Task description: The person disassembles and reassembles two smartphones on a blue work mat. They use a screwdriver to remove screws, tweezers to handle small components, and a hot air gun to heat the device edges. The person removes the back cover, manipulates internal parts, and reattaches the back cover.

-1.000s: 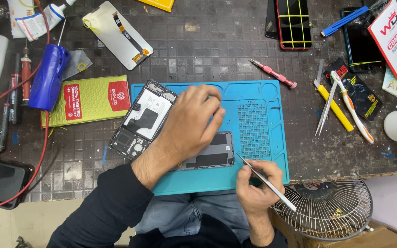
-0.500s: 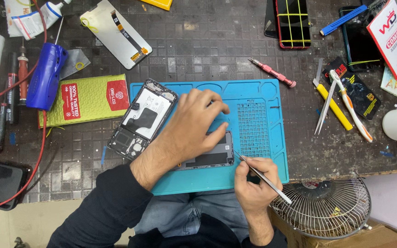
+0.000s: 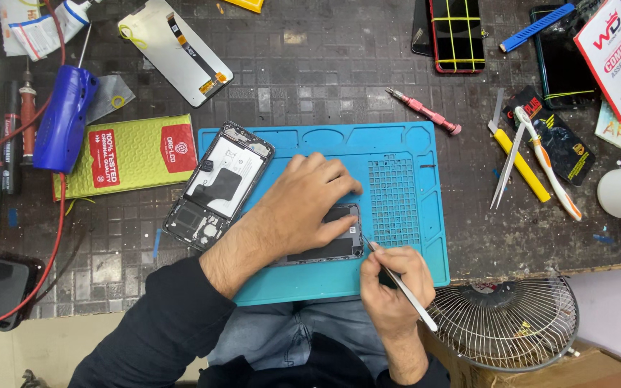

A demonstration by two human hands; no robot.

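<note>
My left hand (image 3: 302, 208) lies flat on a dark phone back panel (image 3: 332, 241) and presses it onto the blue work mat (image 3: 397, 144). My right hand (image 3: 389, 284) grips metal tweezers (image 3: 400, 284), whose tip touches the panel's right edge. An opened phone frame (image 3: 217, 187) with its insides showing lies tilted on the mat's left edge, beside my left wrist.
A green padded envelope (image 3: 127, 154) and a blue heat tool (image 3: 62, 118) lie left. A display panel (image 3: 174, 47) sits at the back. Pink screwdriver (image 3: 425, 111), second tweezers (image 3: 504, 162), toothbrush (image 3: 548, 162) and phones (image 3: 458, 32) lie right. A fan (image 3: 504, 323) stands below the table edge.
My left hand has slid down and flattened on the back panel. My right hand brought the tweezers' tip up to the panel's right edge.
</note>
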